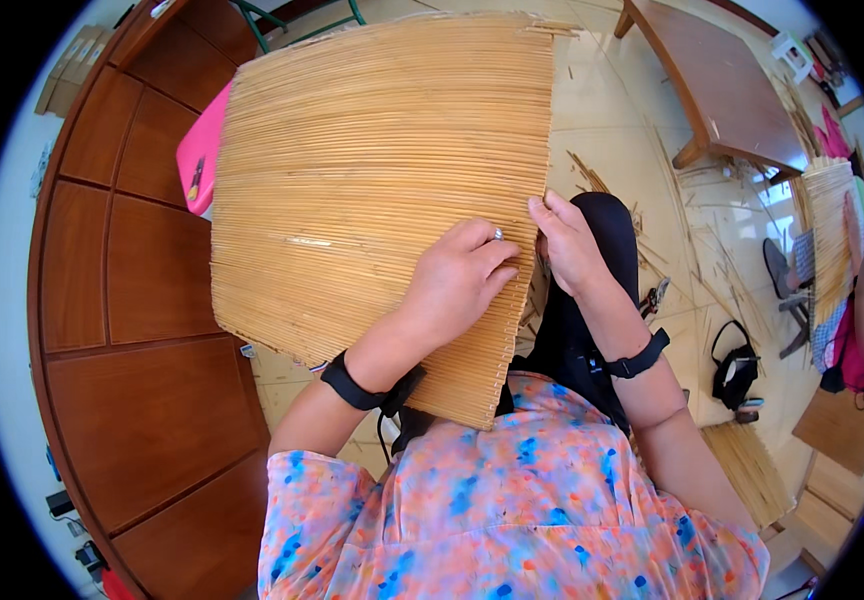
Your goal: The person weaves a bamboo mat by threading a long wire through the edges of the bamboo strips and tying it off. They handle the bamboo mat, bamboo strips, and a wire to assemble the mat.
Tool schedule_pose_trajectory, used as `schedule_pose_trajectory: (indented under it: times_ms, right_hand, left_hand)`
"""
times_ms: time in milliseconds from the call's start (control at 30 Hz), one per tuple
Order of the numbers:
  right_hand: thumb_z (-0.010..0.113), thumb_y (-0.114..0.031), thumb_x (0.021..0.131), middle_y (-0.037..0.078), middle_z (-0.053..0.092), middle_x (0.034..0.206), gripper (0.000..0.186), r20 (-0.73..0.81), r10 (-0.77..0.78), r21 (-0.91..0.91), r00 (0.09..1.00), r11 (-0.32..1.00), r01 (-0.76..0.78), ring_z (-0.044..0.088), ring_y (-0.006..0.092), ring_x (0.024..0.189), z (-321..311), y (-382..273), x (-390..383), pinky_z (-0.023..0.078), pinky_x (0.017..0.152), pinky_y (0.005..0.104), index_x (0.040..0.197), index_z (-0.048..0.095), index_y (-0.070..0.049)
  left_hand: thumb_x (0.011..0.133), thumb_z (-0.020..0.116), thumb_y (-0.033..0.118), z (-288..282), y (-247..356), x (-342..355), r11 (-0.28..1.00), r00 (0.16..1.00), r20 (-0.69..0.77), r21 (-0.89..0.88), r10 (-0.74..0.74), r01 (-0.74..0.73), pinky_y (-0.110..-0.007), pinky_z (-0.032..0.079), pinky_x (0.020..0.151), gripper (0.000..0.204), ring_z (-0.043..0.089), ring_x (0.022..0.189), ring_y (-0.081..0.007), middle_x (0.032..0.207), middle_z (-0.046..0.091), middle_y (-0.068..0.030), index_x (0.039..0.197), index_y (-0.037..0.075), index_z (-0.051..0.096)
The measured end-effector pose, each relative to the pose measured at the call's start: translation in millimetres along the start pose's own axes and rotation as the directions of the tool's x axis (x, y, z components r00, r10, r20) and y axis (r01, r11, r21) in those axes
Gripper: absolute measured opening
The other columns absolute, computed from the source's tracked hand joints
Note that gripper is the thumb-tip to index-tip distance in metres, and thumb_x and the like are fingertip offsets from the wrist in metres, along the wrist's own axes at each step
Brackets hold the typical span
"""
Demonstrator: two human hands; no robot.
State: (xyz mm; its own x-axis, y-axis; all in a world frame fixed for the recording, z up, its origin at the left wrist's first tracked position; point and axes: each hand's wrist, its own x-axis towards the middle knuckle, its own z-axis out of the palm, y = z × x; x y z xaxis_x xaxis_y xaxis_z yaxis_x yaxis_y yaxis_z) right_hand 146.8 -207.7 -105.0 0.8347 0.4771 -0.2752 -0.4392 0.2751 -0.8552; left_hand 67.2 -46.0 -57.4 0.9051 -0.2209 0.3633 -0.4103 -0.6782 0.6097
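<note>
A wide mat of thin tan straw sticks (372,120) lies across my lap, its right edge lined with small loops of binding. My left hand (452,270) rests on it near that edge, fingers curled together beside a small silver object (498,234), perhaps a ring or thimble; whether it holds anything is unclear. My right hand (562,240) grips the mat's right edge, thumb on top and fingers mostly hidden underneath.
A wooden cabinet (142,420) lines the left, beside a pink stool (194,150) carrying a knife-like tool (194,178). A low table (712,70), loose sticks (722,270), a black bag (735,380) and another straw bundle (827,230) are at the right.
</note>
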Motion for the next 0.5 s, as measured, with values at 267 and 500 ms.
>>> schedule_pose_trajectory:
  times_ms: [267, 500]
  right_hand:
    - [0.055, -0.012, 0.097, 0.009, 0.064, 0.105, 0.03, -0.006, -0.191, -0.253, 0.982, 0.95, 0.183, 0.061, 0.0138, 0.092, 1.1, 10.8, -17.5, 0.051, 0.078, 0.0288, 0.124, 0.052, 0.003]
    - [0.062, -0.011, 0.09, 0.018, 0.063, 0.084, 0.018, -0.115, -0.307, -0.692, 0.945, 0.707, 0.145, 0.063, 0.0245, 0.067, 11.7, 12.7, -48.4, 0.049, 0.061, 0.0334, 0.097, 0.063, 0.006]
  left_hand:
    - [0.076, 0.075, 0.007, 10.3, -8.3, 8.7, 1.0, 1.0, 0.01, 0.017, 0.019, -0.019, -0.037, 0.05, 0.066, 0.013, 0.06, 0.078, -0.0271, 0.082, 0.058, -0.0078, 0.087, 0.006, 0.069]
    - [0.075, 0.077, 0.005, 10.4, -13.0, 8.2, 1.0, 1.0, 0.012, 0.019, 0.021, -0.021, -0.036, 0.05, 0.063, 0.015, 0.06, 0.076, -0.0272, 0.083, 0.059, -0.0088, 0.086, 0.006, 0.067]
